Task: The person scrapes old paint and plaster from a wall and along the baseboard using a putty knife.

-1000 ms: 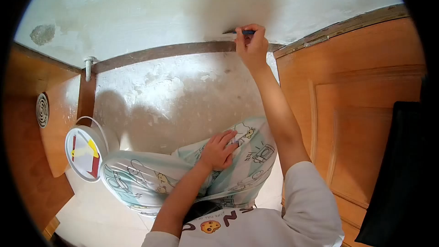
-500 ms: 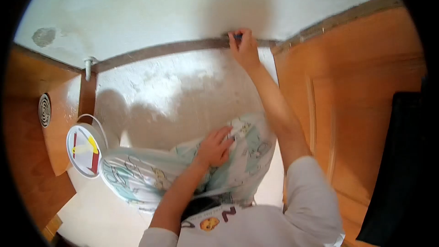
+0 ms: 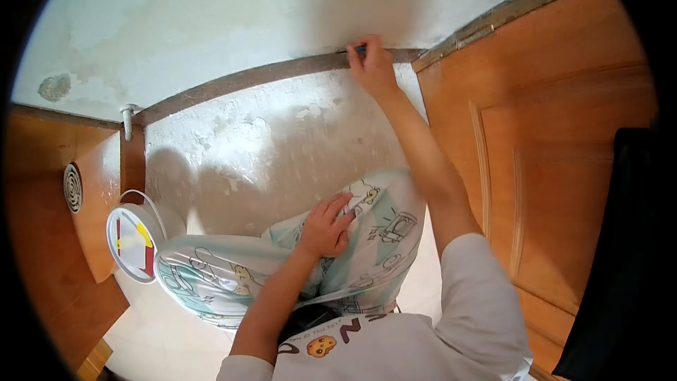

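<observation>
My right hand [image 3: 374,70] is closed around a small blue tool [image 3: 361,49], mostly hidden by the fingers. Its dark tip meets the brown wooden strip [image 3: 247,79] where the strip borders the white wall surface [image 3: 211,21]. My left hand [image 3: 328,227] rests on the patterned trousers [image 3: 388,229] over my thigh, fingers spread. A small greyish spot shows near its fingertips; I cannot make out what it is.
A white lidded bucket [image 3: 132,243] with a wire handle stands at the left by my knee. A short pipe [image 3: 127,121] sticks out at the strip's left end. Wooden panels flank both sides, the right panel [image 3: 557,169] close to my right arm. A dark hanging cloth [image 3: 610,254] is farther right.
My right hand, with the blue tool, has shifted slightly left along the strip. The view has tilted a little. My left hand stays on the thigh.
</observation>
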The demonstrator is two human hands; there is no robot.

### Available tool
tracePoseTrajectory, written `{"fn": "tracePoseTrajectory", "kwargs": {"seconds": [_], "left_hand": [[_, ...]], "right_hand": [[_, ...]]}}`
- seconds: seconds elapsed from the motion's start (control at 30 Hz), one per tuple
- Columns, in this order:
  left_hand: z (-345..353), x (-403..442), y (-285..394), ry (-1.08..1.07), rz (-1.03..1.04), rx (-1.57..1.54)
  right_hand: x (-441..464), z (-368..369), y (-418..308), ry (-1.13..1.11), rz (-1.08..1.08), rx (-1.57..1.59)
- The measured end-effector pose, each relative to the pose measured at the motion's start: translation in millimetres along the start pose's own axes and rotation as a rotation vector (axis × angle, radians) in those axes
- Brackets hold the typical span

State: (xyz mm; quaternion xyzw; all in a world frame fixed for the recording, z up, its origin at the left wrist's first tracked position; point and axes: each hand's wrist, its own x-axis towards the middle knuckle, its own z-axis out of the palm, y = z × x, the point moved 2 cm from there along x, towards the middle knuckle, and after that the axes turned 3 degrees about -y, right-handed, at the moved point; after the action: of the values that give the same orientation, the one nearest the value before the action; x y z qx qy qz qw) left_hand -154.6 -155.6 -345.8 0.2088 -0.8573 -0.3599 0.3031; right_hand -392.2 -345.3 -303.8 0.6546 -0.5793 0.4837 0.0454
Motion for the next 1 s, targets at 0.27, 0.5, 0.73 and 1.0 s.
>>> {"fn": "tracePoseTrajectory", "kwargs": {"seconds": [0.27, 0.5, 0.73, 1.0], "left_hand": [[2, 9, -12, -0.013, -0.004, 0.025], [4, -14, 5, -0.009, -0.022, -0.044], [1, 3, -2, -0.011, -0.013, 0.009], [3, -5, 1, -0.031, -0.021, 0.027]], "right_hand": [[-14, -7, 34, 0.143, 0.261, 0.254], [-38, -14, 32, -0.005, 0.195, 0.096], [-5, -24, 24, 0.212, 0.251, 0.410], [-9, -12, 14, 0.078, 0.078, 0.063]]}}
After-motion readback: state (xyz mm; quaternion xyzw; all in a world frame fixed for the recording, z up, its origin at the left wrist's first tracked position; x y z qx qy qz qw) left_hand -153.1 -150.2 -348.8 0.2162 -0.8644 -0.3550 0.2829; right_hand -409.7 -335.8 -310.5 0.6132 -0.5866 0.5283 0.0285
